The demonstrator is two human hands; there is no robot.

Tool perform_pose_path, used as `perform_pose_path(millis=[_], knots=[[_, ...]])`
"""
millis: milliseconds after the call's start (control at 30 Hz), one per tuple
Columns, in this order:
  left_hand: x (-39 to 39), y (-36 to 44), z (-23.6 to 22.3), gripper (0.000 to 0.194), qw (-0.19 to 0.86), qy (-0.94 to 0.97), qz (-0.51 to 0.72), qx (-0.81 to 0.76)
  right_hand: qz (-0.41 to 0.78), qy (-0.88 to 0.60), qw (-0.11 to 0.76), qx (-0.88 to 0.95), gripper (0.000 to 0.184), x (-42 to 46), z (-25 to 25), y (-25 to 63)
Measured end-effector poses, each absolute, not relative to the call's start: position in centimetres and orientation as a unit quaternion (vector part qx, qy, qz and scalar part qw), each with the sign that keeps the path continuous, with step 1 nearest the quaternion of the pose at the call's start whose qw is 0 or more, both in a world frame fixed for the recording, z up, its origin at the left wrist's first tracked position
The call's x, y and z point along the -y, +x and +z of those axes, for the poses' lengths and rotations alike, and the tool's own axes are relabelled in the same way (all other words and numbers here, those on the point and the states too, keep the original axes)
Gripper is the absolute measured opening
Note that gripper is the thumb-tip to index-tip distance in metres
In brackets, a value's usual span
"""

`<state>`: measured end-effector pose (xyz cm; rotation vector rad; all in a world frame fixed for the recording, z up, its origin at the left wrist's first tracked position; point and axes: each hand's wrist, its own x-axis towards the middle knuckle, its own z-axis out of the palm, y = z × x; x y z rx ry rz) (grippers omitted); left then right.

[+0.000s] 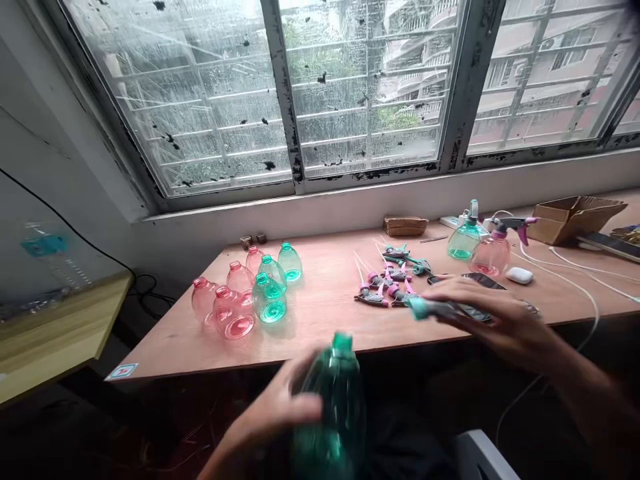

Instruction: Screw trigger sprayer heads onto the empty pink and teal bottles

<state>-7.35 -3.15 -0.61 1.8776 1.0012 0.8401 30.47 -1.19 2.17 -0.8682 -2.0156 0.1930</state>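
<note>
Foremost bottle (345, 383): translucent deep green.
Blurred spray head (423, 308): teal collar, body apparently grey.
Red bottles (234, 313), four: translucent pinkish red.
Green bottles (269, 300), three: translucent mint green.
Piled spray heads (371, 298): dark grey with magenta or teal parts; tubes (359, 267), off-white.
Topped green bottle (464, 241): clear green, teal and pale grey head.
Topped pink bottle (490, 255): pink, dark grey and magenta head.
Counter (320, 323): pinkish tan.
Carton (550, 223): brown.
Rounded case (520, 275): white.
Window frame (283, 100): grey, blotched and flecked black.
</note>
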Motion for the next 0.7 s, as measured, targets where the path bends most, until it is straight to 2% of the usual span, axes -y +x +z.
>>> perform_pose_path(millis=[67,133,200,267,367,467,533,633,700], knots=[[-0.4,-6.8,0.1,0.038,0.33,0.742,0.376,-0.446,0.104,-0.434,0.469,0.762,0.033,-3.5,0.5,30.4],[-3.9,-6.3,0.1,0.042,0.24,0.729,0.417,-0.487,0.121,-0.484,0.525,0.689,0.04,-8.2,-1.5,30.6],[-7.1,-5.9,-0.7,0.045,0.169,0.719,0.439,-0.512,0.082,-0.51,0.559,0.649,0.044,-12.0,-3.5,30.9],[-9.5,-5.7,-1.9,0.048,0.072,0.722,0.453,-0.518,0.034,-0.537,0.498,0.68,0.046,-14.2,-5.2,30.7],[-12.1,-5.7,-3.3,0.047,-0.033,0.74,0.442,-0.506,0.051,-0.514,0.39,0.762,0.043,-14.8,-6.4,30.3],[-13.7,-6.1,-3.7,0.045,-0.043,0.751,0.425,-0.504,0.021,-0.513,0.338,0.789,0.053,-13.8,-4.5,32.4],[-14.3,-6.1,-3.4,0.047,-0.053,0.749,0.42,-0.51,-0.083,-0.579,0.384,0.715,0.052,-13.2,-1.6,35.8],[-14.1,-5.6,-2.7,0.052,-0.083,0.748,0.417,-0.509,-0.152,-0.652,0.437,0.6,0.061,-13.0,3.1,41.8],[-13.3,-4.6,-2.3,0.06,-0.12,0.759,0.413,-0.489,-0.142,-0.738,0.394,0.529,0.055,-13.3,5.1,44.8]])
